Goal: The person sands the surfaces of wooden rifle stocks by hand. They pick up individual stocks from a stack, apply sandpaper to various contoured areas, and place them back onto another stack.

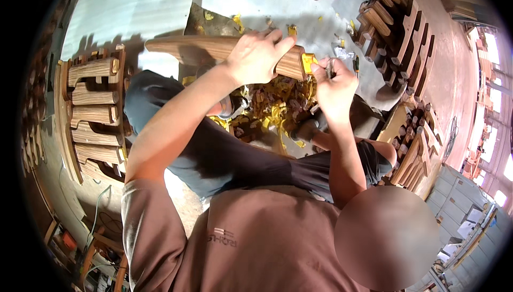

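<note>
Nearest the viewer, a brown shirt [267, 233] fills the foreground; above it, dark trousers [240, 155] cover the seated person's spread legs. The landmark is a striped brown wooden piece [195, 47], held crosswise above the legs, its tapered end at left and its blunt end at right. The left hand [259, 56] is clasped over the piece near its blunt end, fingers curled across the upper edge. The right hand [336, 81], just beyond that end, has thumb and bent fingers pinching yellow tape [308, 63] that covers the tip; a small dark area among its fingers cannot be identified. Beneath the piece lies a heap of yellow scraps [278, 107]. Left of the piece and nearer the viewer stands a stack of wooden parts [95, 114]. To its right, beyond the right hand, is a row of similar parts [398, 30]; a pale sheet [139, 3] spreads behind it.
</note>
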Available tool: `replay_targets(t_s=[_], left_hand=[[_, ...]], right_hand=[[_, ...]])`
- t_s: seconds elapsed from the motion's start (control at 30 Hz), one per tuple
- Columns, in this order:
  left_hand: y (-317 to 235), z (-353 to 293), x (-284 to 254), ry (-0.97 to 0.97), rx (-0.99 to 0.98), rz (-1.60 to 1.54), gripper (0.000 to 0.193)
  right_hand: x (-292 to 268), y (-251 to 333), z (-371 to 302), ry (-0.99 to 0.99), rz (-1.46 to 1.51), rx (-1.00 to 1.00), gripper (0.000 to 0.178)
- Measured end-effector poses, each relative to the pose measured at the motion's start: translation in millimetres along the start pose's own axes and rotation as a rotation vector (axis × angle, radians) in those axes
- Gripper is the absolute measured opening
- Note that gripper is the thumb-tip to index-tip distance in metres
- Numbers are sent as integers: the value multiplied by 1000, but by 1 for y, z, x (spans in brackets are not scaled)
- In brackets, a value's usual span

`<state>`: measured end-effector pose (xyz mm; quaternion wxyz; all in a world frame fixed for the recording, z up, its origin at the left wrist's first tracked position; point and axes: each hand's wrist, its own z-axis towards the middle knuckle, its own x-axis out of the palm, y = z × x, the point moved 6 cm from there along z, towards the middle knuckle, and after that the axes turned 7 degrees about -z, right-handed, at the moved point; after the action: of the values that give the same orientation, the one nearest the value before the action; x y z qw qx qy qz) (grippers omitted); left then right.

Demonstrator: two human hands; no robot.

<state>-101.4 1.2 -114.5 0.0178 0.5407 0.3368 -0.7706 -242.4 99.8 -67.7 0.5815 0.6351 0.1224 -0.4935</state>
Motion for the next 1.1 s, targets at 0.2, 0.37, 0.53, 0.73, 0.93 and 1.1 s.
replay_targets(t_s=[0.2, 0.37, 0.53, 0.73, 0.93, 1.1], left_hand=[[-7, -8, -2, -258, 154, 6, 68], [1, -6, 5, 16, -25, -112, 75], [0, -11, -3, 99, -15, -86, 73], [-5, -18, 2, 260, -65, -113, 74], [-7, -20, 6, 306, -71, -141, 77], [-9, -20, 5, 213, -9, -126, 64]], right_hand=[[5, -15, -1, 205, 499, 427, 7], [-9, -26, -17, 480, 614, 385, 34], [-29, -112, -40, 786, -429, 148, 34], [-77, -22, -20, 445, -264, -219, 18], [-46, 44, -26, 322, -670, -631, 8], [-26, 52, -28, 374, -872, -717, 16]])
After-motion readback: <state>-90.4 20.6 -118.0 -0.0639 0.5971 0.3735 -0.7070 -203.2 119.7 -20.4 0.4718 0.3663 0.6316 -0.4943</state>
